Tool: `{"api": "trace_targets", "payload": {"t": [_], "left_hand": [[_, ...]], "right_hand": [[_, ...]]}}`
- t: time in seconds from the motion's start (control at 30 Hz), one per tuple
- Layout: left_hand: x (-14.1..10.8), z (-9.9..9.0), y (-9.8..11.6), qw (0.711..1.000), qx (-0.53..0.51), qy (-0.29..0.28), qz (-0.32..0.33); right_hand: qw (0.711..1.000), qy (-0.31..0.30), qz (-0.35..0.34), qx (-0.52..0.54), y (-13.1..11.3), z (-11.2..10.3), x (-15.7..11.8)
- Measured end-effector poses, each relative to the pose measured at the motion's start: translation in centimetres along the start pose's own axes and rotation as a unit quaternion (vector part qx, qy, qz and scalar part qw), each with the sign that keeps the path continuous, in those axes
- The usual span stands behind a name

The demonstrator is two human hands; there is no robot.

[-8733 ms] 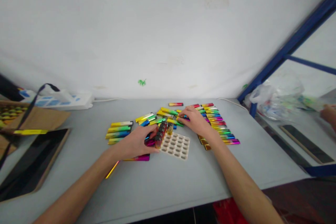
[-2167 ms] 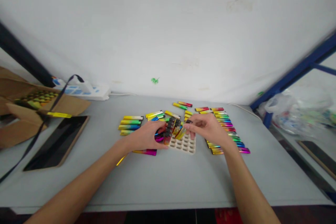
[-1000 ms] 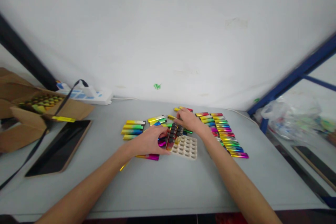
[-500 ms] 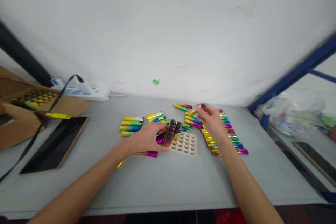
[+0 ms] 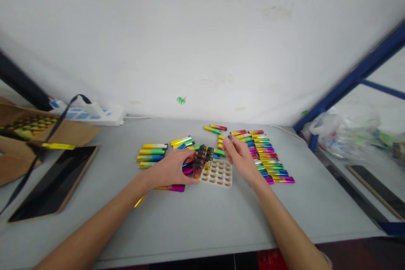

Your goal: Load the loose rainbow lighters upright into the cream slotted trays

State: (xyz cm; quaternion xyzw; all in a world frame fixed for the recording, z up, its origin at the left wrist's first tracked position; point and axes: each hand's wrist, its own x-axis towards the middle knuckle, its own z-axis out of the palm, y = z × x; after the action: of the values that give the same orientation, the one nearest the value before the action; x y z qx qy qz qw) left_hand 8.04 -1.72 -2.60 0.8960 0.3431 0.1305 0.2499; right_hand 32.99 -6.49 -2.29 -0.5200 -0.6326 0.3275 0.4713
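Pinched between thumb and fingers, a lighter [image 5: 230, 137] sits in my right hand [image 5: 240, 154], with only its top end showing; the rest is hidden by my hand. My left hand [image 5: 167, 168] curves around the near side of the upright lighters [image 5: 200, 161], thumb at the lower end of the row and fingers toward the upper end. Whether it clamps them or only braces them, I cannot tell. They stand close together at the left side of the white tray [image 5: 225, 176], a little below the centre of the frame, and rows of round-ended holes show to their right.

Good handling here, I judge, means a light, even touch from the left, since a hard squeeze could tip the row or drag the tray over the table [image 5: 190, 223]. On the right, I want the pinch near the black top, so the lower end is free and my fingertips don't knock the neighbours. The shiny bodies look slick, so a lighter could twist in a loose pinch; I favour square contact and a slow, upright approach. My right wrist also needs care: the flat-lying lighters [image 5: 274, 166] right of centre lie near it, and a low sweep could scatter them.
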Motion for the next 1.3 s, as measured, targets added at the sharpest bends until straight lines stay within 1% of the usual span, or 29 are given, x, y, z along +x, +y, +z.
{"api": "trace_targets", "payload": {"t": [0.1, 0.17, 0.23, 0.43, 0.53, 0.6, 0.7, 0.77, 0.93, 1.1, 1.17, 1.3], "left_hand": [[0.0, 0.0, 0.0, 1.0, 0.01, 0.008, 0.009], [0.0, 0.0, 0.0, 1.0, 0.013, 0.013, 0.012], [0.0, 0.0, 0.0, 1.0, 0.014, 0.014, 0.014], [0.1, -0.1, 0.2, 1.0, 0.001, 0.006, 0.003], [0.1, -0.1, 0.3, 1.0, -0.003, 0.003, -0.005], [0.1, 0.0, 0.3, 1.0, -0.003, 0.001, -0.009], [0.1, 0.0, 0.3, 1.0, -0.001, 0.002, -0.009], [0.1, 0.1, 0.3, 1.0, 0.001, 0.001, -0.008], [0.1, 0.4, -0.2, 1.0, 0.01, 0.01, -0.004], [0.2, 0.7, -0.5, 1.0, 0.007, 0.015, 0.006], [0.1, 0.6, -0.4, 1.0, 0.006, 0.019, 0.006], [0.0, 0.2, 0.2, 1.0, 0.0, 0.017, 0.002]], "right_hand": [[0.997, 0.069, 0.014, -0.027, 0.4, 0.9, 0.2], [0.994, 0.092, 0.025, -0.052, 0.3, 1.4, 0.3], [0.993, 0.1, 0.028, -0.064, 0.3, 1.7, 0.3], [0.992, 0.098, 0.035, -0.072, 1.0, 2.1, 0.2], [0.994, 0.084, 0.039, -0.051, 1.0, 1.8, 0.3], [0.996, 0.073, 0.029, -0.039, 0.7, 1.4, 0.3], [0.995, 0.091, 0.005, -0.051, 0.2, 0.9, 0.2], [0.993, 0.104, 0.001, -0.06, 0.1, 0.9, 0.2], [0.993, 0.099, 0.036, -0.055, 0.3, 1.4, 0.0], [0.992, 0.099, 0.015, -0.082, 0.1, 2.0, -0.2], [0.992, 0.091, 0.01, -0.084, -0.2, 1.9, -0.3], [0.995, 0.049, -0.012, -0.089, -0.7, 1.0, -0.4]]}}
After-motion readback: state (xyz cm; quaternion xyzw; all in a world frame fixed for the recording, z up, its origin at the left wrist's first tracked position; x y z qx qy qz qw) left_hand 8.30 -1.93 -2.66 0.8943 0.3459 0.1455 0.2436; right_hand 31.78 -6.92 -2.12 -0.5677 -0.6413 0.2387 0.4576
